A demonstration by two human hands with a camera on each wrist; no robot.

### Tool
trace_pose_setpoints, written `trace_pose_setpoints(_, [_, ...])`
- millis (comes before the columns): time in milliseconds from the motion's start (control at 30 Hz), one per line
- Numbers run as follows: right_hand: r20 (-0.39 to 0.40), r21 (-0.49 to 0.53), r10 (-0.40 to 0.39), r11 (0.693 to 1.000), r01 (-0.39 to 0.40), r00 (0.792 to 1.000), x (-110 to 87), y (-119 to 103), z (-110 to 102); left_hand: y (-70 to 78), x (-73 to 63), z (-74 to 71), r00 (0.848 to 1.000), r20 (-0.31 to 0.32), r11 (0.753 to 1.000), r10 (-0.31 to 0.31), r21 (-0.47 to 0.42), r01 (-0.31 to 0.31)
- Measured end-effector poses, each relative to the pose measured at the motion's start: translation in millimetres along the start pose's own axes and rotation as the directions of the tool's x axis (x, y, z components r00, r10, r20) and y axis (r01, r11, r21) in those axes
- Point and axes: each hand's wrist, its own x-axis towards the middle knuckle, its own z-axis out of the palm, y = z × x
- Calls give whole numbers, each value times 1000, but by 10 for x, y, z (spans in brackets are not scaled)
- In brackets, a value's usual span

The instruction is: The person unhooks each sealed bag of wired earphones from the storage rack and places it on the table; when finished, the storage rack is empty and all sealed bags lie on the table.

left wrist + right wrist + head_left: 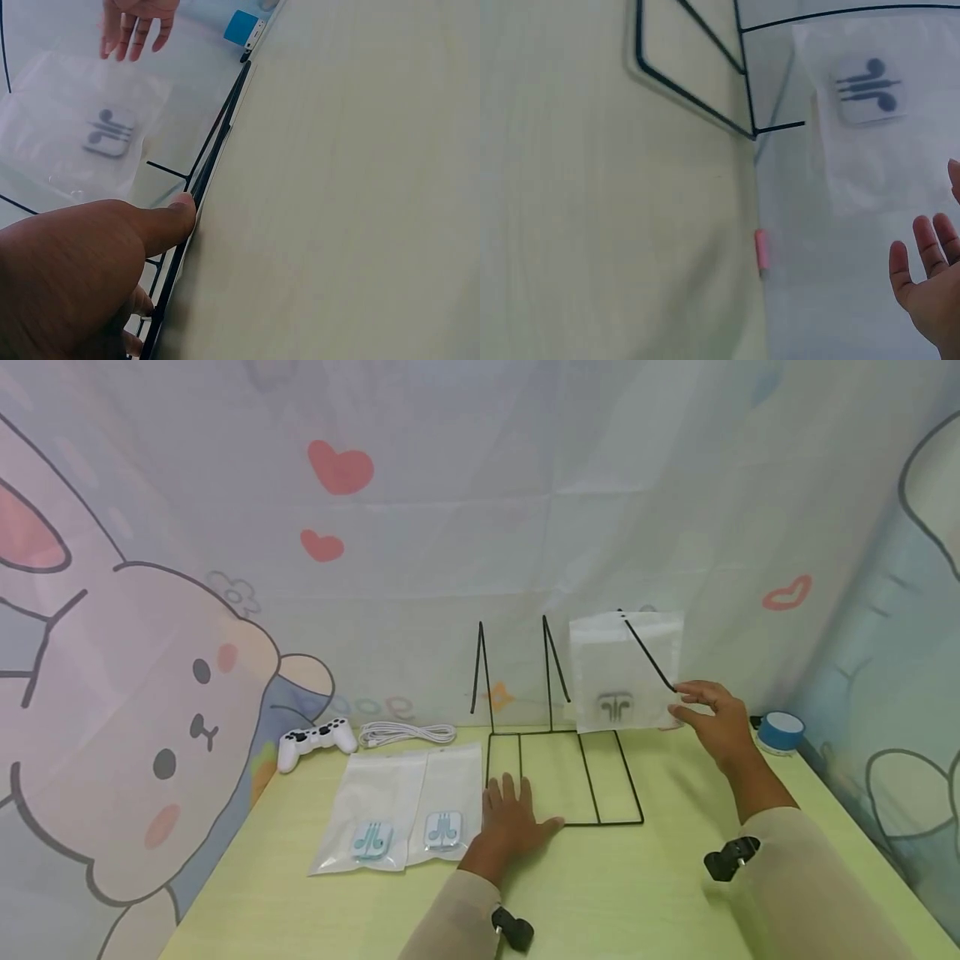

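Observation:
A black wire display rack (592,822) stands on the table with three upright hooks. On its right hook hangs a clear-white zip bag (600,668) with earphones in a small square case (616,706) inside. My right hand (712,718) is at the bag's right edge, by the hook's front tip. In the right wrist view its fingers (926,238) are spread, with nothing between them. My left hand (513,818) rests on the left part of the rack's base, fingers spread, its thumb (169,223) on the front bar.
Two more zip bags with earphone cases, a left one (382,793) and a right one (452,785), lie left of the rack. Behind them are a white game controller (317,741) and a coiled white cable (408,733). A blue round object (780,732) stands at the back right.

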Motion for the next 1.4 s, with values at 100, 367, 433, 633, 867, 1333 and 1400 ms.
trace_pose_setpoints(100, [7, 0, -16, 1000, 16, 1000, 48, -78, -10, -3, 1, -18, 1000, 2, 1000, 1, 18, -1])
trace_pose_setpoints(367, [16, 24, 8, 1000, -8, 1000, 101, -154, 31, -24, 28, 0, 1000, 6, 1000, 0, 12, 0])
trace_pose_setpoints(433, [14, 42, 5, 999, -5, 1000, 121, -155, 49, -24, 30, -4, 1000, 3, 1000, 1, 15, -1])
trace_pose_setpoints(633, [2, 34, -17, 999, 17, 1000, 133, -174, 102, -5, 0, -46, 1000, 5, 1000, -1, 8, 1])
trace_pose_setpoints(867, [112, -7, 12, 1000, -12, 994, 190, -221, 122, -14, -4, -13, 1000, -4, 1000, -1, -23, 1])
trace_pose_setpoints(1333, [210, 18, 75, 997, -80, 975, 341, -248, 176, -4, -27, -12, 1000, -5, 1000, 11, -8, -11])
trace_pose_setpoints(1400, [195, 30, 62, 997, -69, 979, 333, -264, 174, 4, -31, -34, 1000, -2, 1000, 8, 8, -8])
